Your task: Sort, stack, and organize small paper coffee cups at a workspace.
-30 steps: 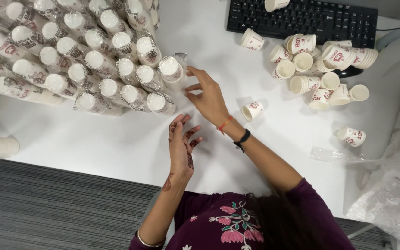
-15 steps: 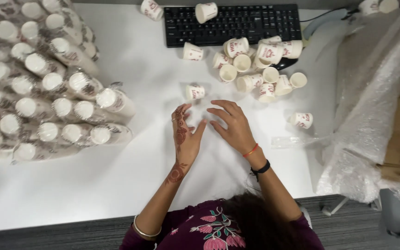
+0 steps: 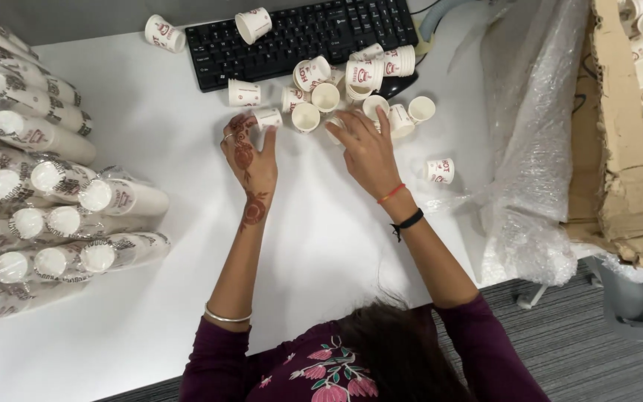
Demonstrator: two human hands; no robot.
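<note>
The left hand [image 3: 249, 158] lies flat on the white table [image 3: 150, 298], fingers spread and palm down, with dark patterns drawn on its back. Its fingertips touch a small paper cup [image 3: 268, 117] lying on its side; the hand grips nothing. The right hand [image 3: 368, 151] is also open, fingers fanned and a little bent, reaching into a loose heap of cups [image 3: 351, 85] in front of the black keyboard [image 3: 299, 37]. Its fingertips rest against the nearest cups there, but I cannot tell whether any is truly gripped. A red thread and a black band circle the right wrist; a thin bangle sits on the left forearm.

The cups in the heap are white with red print, some upright and showing their pale insides, some tipped over. One lone cup [image 3: 439, 170] lies apart, just right of the right hand. Two more [image 3: 164, 33] sit beside and on the keyboard's far edge.

Along the left side of the table lie long sleeves of stacked cups [image 3: 53, 201], wrapped in clear film, piled side by side with round white ends facing the middle. To the right hangs a crumpled clear plastic bag [image 3: 530, 134], and beyond it a torn brown cardboard box [image 3: 619, 164] holding more loose cups.
</note>
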